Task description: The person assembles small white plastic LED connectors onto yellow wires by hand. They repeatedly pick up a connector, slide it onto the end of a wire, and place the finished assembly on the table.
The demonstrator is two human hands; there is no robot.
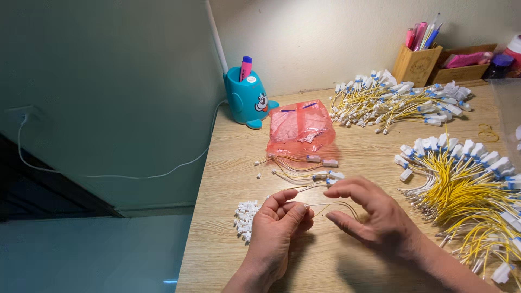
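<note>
My left hand (pixel 275 232) pinches the metal end of a thin yellow wire (pixel 336 204) between thumb and fingers, just right of a small heap of white plastic connectors (pixel 245 217). My right hand (pixel 374 215) holds the other part of the same wire, which loops between the two hands, near its white connector end (pixel 332 182). A few finished yellow wire pieces with white plugs (pixel 309 165) lie on the wooden table (pixel 228 173) just beyond my hands.
A pink plastic bag (pixel 299 126) lies behind the loose wires. Large bundles of yellow wires with white plugs lie at the right (pixel 467 184) and at the back (pixel 396 103). A teal pen holder (pixel 247 97), wooden pen boxes (pixel 417 64) and a white cable (pixel 179 165) stand near the wall.
</note>
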